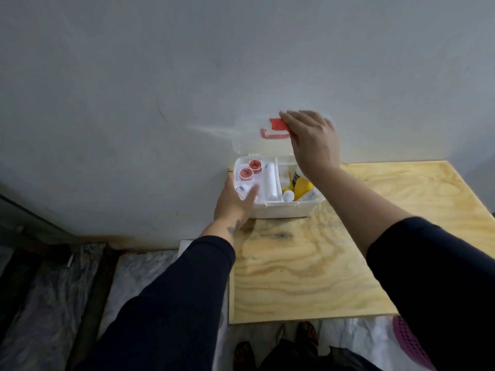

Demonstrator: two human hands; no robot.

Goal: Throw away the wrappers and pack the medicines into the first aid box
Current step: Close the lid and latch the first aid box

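Both hands on the first aid box: right hand grips the lid's edge, left hand braces its corner

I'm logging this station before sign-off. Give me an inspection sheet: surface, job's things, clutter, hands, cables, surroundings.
Surface: plywood table, dark smudges near the box.
Job's things: first aid box at the table's back left corner, lid raised; inside are two red-capped tubs, a white roll, a yellow bottle.
Clutter: no wrappers seen.
Hands: left hand at the box's left end; right hand on the lid's top edge by the red latch.
Cables: nothing seen.
Surroundings: grey wall; purple basket at lower right.
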